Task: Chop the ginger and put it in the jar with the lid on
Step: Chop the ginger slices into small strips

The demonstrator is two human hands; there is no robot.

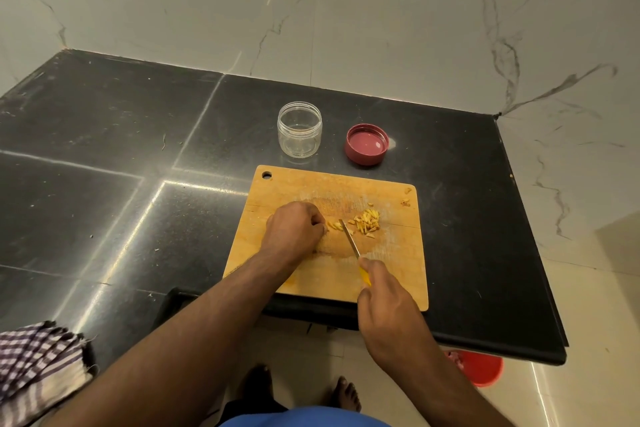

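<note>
A wooden cutting board lies on the black counter. My left hand is curled over a few ginger strips near the board's middle, pinning them with its fingertips. My right hand grips a yellow-handled knife, whose blade tip rests on the board right beside those strips. A small pile of chopped ginger sits just right of the blade. Behind the board stands a clear jar, open and holding nothing, with its red lid lying upside down to its right.
The black counter ends at a marble wall behind and an edge on the right. A checked cloth lies at the front left corner. A red bucket stands on the floor under the counter's right end. Ginger scraps lie at the board's far right corner.
</note>
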